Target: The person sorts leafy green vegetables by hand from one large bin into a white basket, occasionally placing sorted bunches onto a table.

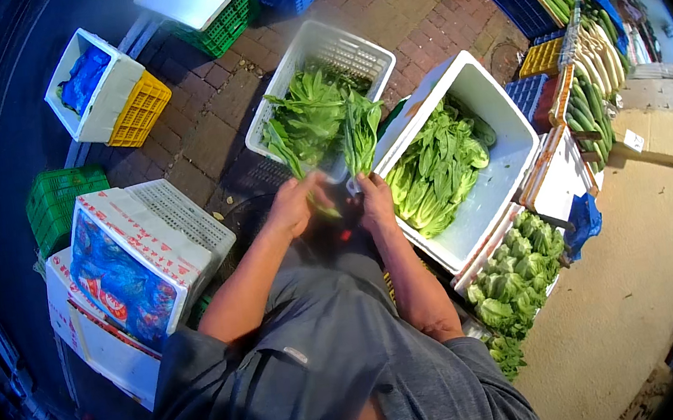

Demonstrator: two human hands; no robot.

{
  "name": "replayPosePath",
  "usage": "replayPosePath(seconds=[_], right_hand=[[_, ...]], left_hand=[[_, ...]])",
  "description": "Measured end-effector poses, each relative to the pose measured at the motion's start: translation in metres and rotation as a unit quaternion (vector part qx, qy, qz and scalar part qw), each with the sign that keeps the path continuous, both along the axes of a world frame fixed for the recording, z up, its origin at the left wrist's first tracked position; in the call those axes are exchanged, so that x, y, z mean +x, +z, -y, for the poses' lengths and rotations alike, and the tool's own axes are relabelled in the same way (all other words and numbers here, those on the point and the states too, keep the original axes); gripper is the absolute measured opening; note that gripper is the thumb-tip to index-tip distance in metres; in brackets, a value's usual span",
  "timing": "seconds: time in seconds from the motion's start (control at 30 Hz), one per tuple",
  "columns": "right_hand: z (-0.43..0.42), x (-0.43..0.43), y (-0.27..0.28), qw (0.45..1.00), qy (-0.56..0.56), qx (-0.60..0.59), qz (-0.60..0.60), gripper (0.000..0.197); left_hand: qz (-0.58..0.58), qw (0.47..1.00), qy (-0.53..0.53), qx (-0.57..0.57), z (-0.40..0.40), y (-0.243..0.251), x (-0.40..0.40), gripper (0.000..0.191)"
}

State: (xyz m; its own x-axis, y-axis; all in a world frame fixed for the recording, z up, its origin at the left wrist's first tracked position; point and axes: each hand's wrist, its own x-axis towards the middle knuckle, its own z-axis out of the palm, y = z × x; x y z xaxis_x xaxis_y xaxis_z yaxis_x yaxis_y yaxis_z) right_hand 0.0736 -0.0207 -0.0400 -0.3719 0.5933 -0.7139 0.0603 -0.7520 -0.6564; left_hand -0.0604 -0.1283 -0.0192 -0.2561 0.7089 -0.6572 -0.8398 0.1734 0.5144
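My left hand point(300, 205) is closed on a long green lettuce leaf point(284, 147), with a stalk end sticking out below the fingers. In my right hand point(375, 200) is a leafy green lettuce head point(361, 135), gripped at its pale base with the leaves pointing away from me. Both hands are at the near edge of a white perforated plastic basket point(378, 59), which holds loose green leaves point(316, 113). To the right, a tilted white foam box point(499, 191) contains leafy lettuce heads point(431, 168) lying in a pile.
Round lettuces point(518, 276) fill a tray at lower right. Foam boxes point(146, 231) with blue bags stand at left, near a green crate point(64, 200) and a yellow crate point(138, 111). Cucumbers point(587, 113) and other vegetables line the right side. A green crate point(222, 27) stands ahead.
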Motion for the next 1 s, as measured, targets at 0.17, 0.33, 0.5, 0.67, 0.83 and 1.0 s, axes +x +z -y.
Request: replayPosePath(seconds=[0.17, 0.33, 0.5, 0.67, 0.83, 1.0], right_hand=[[-0.008, 0.006, 0.005, 0.999, -0.001, 0.031, 0.013, 0.019], [-0.007, 0.027, 0.007, 0.997, 0.012, 0.052, -0.059, 0.029], [0.007, 0.035, 0.024, 0.971, 0.224, 0.085, 0.019, 0.032], [0.006, 0.017, 0.038, 0.957, 0.272, 0.076, 0.061, 0.034], [0.008, 0.023, 0.037, 0.971, 0.193, 0.141, -0.021, 0.045], [0.028, 0.010, 0.048, 0.904, 0.265, 0.335, 0.016, 0.046]], left_hand=[[-0.156, 0.970, -0.064, -0.178, -0.029, 0.002, -0.024, 0.071], [-0.136, 0.968, -0.142, -0.158, -0.018, -0.027, -0.015, 0.074], [0.009, 0.989, -0.144, -0.043, -0.013, -0.013, 0.009, 0.027], [0.109, 0.993, 0.051, 0.015, -0.009, -0.019, 0.009, 0.020], [0.175, 0.966, 0.190, -0.012, -0.012, 0.001, 0.001, 0.021], [0.189, 0.965, 0.178, -0.037, -0.011, -0.007, 0.001, 0.026]])
